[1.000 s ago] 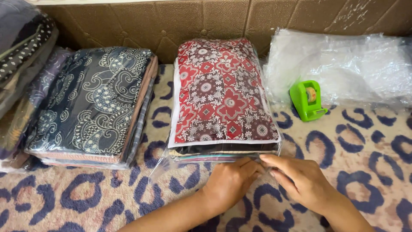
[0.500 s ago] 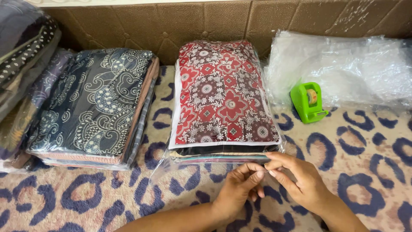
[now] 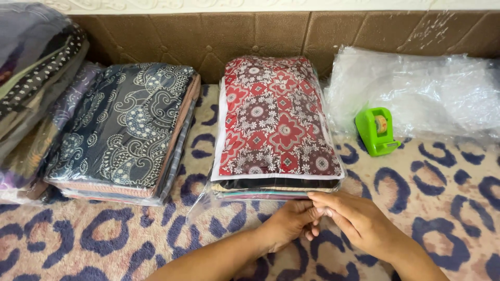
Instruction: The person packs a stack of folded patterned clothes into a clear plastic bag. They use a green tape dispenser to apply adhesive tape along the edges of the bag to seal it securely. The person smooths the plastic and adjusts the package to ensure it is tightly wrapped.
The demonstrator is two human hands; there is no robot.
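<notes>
We are looking down at a stack of folded fabrics (image 3: 278,125) with a red floral piece on top, sitting inside a clear plastic bag (image 3: 205,200) on a spotted rug (image 3: 442,208). Taking that stack as our landmark, both hands are lying just at its near end, right where the bag's open mouth is spilling onto the rug. The stack's long axis is running away from us toward the brown padded wall (image 3: 291,36), so the hands are meeting its short near edge head-on.

The left hand (image 3: 291,224) and the right hand (image 3: 359,221) are pressing close together, fingertips touching at the bag's loose flap just below the stack's near right corner. The fingers are curling in a pinch rather than spreading wide; they seem to be nipping the thin plastic, though we cannot tell how firmly. Both hands are about equally near the stack.

Left of the stack, a second pile with a dark blue paisley cloth (image 3: 125,125) is lying apart. To the stack's right, a green tape dispenser (image 3: 376,131) is standing beside a heap of empty clear bags (image 3: 416,88).
</notes>
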